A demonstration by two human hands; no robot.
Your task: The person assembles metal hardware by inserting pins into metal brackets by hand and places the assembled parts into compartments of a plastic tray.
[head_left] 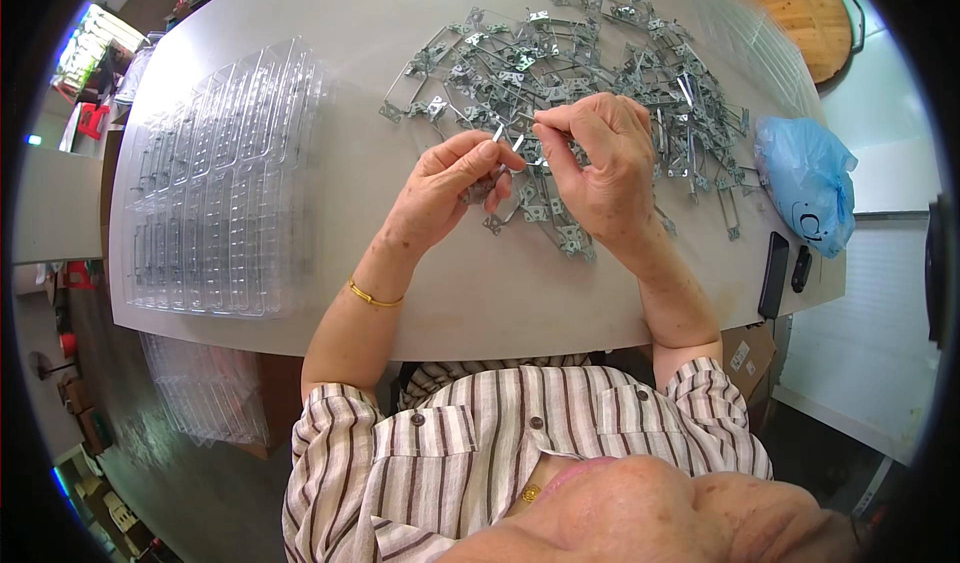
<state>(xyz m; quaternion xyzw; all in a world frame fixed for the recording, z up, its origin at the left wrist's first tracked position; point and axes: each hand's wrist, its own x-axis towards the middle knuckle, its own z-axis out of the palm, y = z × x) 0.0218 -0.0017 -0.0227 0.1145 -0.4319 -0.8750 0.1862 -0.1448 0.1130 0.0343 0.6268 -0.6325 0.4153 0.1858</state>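
Left hand (pixel 445 188) pinches metal strip (pixel 518 144); right hand (pixel 605 158), at its three o'clock, thumb and forefinger nearly together, hold unclear; probably lining up strip, next needs steady aim.

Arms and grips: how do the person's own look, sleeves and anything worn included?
The left grip and right grip show no gloves or rings. A thin gold-coloured bracelet circles the left arm; the right arm has none. The left sleeve and right sleeve are pale with dark stripes, ending near the elbows.
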